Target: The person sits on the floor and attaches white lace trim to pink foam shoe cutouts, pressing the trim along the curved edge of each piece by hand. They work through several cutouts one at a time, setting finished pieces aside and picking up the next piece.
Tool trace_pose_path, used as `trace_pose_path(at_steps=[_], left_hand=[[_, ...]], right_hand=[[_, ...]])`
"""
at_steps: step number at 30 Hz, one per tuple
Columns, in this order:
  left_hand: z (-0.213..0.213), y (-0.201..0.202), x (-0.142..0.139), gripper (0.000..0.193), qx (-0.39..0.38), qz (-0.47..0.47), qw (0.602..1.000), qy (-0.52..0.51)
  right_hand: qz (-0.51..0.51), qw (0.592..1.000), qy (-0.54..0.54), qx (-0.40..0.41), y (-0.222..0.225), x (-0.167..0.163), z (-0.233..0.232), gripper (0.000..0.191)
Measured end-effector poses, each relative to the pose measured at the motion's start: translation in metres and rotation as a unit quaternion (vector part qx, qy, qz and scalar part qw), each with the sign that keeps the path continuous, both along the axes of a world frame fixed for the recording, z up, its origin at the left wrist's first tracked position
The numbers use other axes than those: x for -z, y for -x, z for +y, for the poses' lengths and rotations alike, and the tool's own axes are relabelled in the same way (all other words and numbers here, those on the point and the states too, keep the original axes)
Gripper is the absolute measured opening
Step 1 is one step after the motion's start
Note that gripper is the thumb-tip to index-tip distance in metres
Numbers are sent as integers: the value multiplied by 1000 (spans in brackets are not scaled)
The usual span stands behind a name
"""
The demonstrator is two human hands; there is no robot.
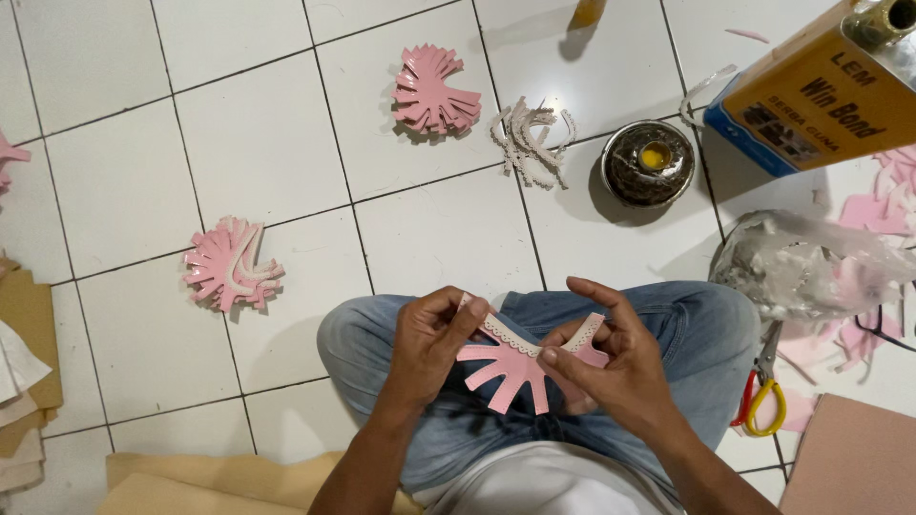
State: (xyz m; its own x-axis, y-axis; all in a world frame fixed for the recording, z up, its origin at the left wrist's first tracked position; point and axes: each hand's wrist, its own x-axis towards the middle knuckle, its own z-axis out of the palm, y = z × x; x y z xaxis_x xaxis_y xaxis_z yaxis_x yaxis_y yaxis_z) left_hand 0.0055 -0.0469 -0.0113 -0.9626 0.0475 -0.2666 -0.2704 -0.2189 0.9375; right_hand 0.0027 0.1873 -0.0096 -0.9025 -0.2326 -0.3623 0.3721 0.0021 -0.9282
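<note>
Person sits cross-legged in jeans on a white tiled floor (124,181), both hands over the lap. Left hand (429,339) pinches the left end of a pink fan-cut piece (515,367), thumb and fingers closed on its top edge. Right hand (611,367) grips the right end, thumb and forefinger pressing a cream scalloped trim strip (510,334) that runs along the piece's curved top; other fingers spread. Piece is held just above the knees, slits pointing down toward the person. Right of the knee: scissors (763,396) with red and yellow handles lie on the floor, next to a crumpled clear plastic bag (811,262) with pink scraps around it. Left of the knee, well apart: a stack of pink fan pieces (215,267) with cream strips (250,272) on top. Tan sheets (29,315) at the left edge. Further out: a round tin (649,162) with yellow glue inside, a loose bunch of cream trim strips (530,133) beside it, another pink stack (434,91) further left. Yellow and blue glue can (811,105) at top right.
</note>
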Motion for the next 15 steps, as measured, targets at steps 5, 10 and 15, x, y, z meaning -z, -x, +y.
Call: trace_pose_path(at_steps=[5,10,15], left_hand=[[6,-6,-1,21,21,-23,998,45],[7,-6,-5,23,52,-21,998,34],[15,-13,-17,23,104,15,991,86]], right_hand=[[1,1000,8,-4,1,0,1,80],[13,1000,-3,7,-4,1,1,79],[121,992,-18,-10,-12,3,4,81]])
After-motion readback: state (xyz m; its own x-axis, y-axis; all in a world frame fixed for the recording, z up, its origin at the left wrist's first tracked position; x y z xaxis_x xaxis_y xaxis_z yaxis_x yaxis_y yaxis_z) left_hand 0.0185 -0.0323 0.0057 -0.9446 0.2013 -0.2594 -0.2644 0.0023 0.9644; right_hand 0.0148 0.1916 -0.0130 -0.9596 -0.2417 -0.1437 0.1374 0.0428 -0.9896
